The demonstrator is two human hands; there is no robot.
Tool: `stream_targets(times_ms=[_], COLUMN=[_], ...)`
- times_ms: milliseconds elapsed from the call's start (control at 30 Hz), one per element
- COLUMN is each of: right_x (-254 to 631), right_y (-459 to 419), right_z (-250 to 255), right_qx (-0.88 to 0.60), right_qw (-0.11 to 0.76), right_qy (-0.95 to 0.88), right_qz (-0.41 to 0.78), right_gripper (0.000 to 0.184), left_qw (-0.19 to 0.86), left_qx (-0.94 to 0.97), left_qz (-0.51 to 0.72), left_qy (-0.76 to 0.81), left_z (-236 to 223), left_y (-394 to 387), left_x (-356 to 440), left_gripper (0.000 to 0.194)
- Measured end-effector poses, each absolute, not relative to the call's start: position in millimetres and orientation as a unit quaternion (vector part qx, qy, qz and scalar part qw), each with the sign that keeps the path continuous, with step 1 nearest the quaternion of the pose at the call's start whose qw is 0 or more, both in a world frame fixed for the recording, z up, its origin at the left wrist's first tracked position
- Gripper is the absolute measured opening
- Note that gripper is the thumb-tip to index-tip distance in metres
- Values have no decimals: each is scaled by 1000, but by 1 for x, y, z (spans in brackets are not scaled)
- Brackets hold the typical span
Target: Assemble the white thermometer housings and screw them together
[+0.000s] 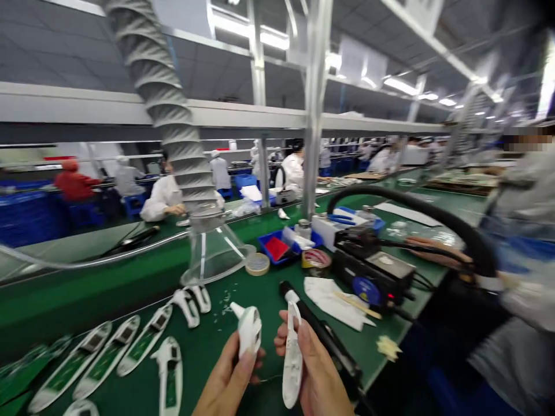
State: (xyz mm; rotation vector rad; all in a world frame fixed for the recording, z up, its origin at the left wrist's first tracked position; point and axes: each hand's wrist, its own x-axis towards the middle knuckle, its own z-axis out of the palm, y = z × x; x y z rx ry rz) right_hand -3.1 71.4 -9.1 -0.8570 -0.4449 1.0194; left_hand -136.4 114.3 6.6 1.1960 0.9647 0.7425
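My left hand [228, 378] is closed around a short white plastic shell piece [249, 329], held upright with its tip pointing up-left. My right hand [314, 370] grips a long white plastic housing half [292, 361], held vertically right beside the left piece. Both hands hover over the green bench mat [208, 346] near its front edge. Just behind the right hand lies a black handheld tool [314, 329], running diagonally toward the bench edge.
Several white housing halves with green boards [108, 361] lie in a row at left. A clear fume funnel [212, 248] hangs from a ribbed duct. A black soldering station [373, 271], blue tray [281, 245], tape roll [257, 264] and white cloth [333, 294] sit behind. A co-worker's hand [433, 248] rests at right.
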Motion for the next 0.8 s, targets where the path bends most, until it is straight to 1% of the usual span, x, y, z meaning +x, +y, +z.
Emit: stream_targets(times_ms=[67, 233, 300, 367, 500, 633, 733, 800], right_x=[-25, -44, -43, -40, -32, -30, -32, -31], right_y=[83, 93, 94, 94, 96, 94, 92, 91], right_z=[-13, -18, -19, -20, -21, -20, -17, -14], right_qx=[-430, -462, -469, -472, -454, -461, -505, -548], right_qw=[743, 689, 687, 691, 652, 637, 621, 594], right_qy=[-242, -333, -340, -341, -399, -418, -433, -471], right_qz=[452, 448, 439, 429, 457, 455, 416, 353], right_gripper=[59, 56, 54, 51, 47, 48, 46, 40], left_qw=[650, 674, 662, 646, 613, 571, 583, 584], left_qx=[522, 522, 543, 568, 602, 660, 677, 678], left_qz=[365, 333, 346, 359, 362, 338, 309, 302], left_qy=[414, 402, 384, 362, 361, 352, 327, 330], left_z=[6, 4, -6, -19, -34, -20, -7, -1], left_y=[120, 126, 128, 131, 134, 129, 125, 123], left_x=[-137, -144, -145, -145, -144, -147, -148, -147], left_gripper=[86, 94, 90, 81, 74, 70, 81, 84])
